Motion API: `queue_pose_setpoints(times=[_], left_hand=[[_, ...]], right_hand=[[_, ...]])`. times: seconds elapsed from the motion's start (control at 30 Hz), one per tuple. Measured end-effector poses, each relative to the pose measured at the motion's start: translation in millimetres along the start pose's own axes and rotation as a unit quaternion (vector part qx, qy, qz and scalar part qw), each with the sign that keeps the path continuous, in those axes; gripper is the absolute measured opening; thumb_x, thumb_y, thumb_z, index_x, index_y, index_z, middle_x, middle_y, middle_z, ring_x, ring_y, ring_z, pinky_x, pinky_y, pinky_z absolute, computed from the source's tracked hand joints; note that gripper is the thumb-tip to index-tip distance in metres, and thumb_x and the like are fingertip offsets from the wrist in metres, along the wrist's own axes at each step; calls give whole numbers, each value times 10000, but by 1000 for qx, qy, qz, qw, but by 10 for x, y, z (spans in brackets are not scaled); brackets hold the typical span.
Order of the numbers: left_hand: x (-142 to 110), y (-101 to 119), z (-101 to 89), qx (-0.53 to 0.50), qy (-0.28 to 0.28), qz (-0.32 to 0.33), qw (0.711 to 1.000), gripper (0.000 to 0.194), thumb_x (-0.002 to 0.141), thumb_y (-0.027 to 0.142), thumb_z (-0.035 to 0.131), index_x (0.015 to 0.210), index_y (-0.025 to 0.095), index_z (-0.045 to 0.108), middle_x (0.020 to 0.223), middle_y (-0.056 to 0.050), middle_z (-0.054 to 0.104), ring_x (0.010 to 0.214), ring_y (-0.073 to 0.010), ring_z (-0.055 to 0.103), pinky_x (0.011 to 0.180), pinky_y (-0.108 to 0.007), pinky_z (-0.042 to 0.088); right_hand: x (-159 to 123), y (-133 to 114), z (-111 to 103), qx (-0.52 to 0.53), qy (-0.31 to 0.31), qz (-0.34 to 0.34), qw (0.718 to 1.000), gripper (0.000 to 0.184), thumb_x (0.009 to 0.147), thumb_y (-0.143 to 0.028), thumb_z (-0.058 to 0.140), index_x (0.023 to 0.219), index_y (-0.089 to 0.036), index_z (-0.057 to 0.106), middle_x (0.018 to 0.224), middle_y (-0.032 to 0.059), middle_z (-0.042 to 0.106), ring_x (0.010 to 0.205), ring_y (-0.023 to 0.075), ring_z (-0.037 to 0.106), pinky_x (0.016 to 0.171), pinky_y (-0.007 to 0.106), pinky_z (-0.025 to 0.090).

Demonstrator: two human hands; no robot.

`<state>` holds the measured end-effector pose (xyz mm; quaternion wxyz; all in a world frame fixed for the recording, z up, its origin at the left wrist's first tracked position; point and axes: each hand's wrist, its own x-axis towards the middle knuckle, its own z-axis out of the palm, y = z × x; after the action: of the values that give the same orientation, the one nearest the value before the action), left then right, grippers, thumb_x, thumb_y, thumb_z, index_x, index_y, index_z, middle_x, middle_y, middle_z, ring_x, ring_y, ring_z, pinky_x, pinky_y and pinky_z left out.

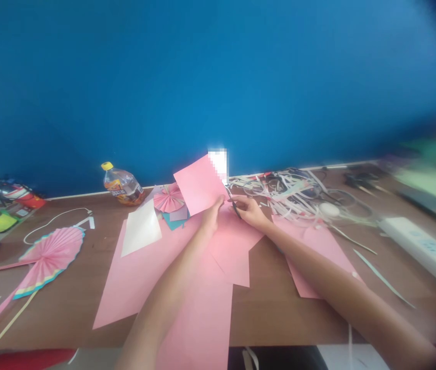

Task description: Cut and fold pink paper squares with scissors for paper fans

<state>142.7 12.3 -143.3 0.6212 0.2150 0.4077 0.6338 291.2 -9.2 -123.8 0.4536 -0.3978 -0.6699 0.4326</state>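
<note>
My left hand (213, 216) is closed on the lower right edge of a pink paper square (199, 186), which it holds up off the table. Close beside it, my right hand (250, 210) grips a pair of dark scissors (235, 207) near the paper's right corner. Whether the blades touch the paper I cannot make out. Beneath both hands lie large overlapping pink sheets (202, 308). A white paper piece (140, 230) and a small pleated pink fan (169, 198) rest just left of the held square.
A tilted plastic bottle (122, 186) with a yellow cap is against the blue wall. On the left lies a larger pink paper fan (54, 252). Shredded paper strips and cords (287, 190) are heaped at back right, near a white power strip (421, 246).
</note>
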Motion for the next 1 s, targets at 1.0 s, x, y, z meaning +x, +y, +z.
queue_pose_setpoints(times=[1.0], left_hand=[[54,1027,-305,-95,-83,63,990,581,818,666,436,1066,188,653,1081,-104,693,1113,-274,602,939,-402,477]], right_hand=[[114,-98,-415,52,-69,58,995,422,736,-439,696,1006,-115,674,594,1,565,514,114,499,510,262,395]])
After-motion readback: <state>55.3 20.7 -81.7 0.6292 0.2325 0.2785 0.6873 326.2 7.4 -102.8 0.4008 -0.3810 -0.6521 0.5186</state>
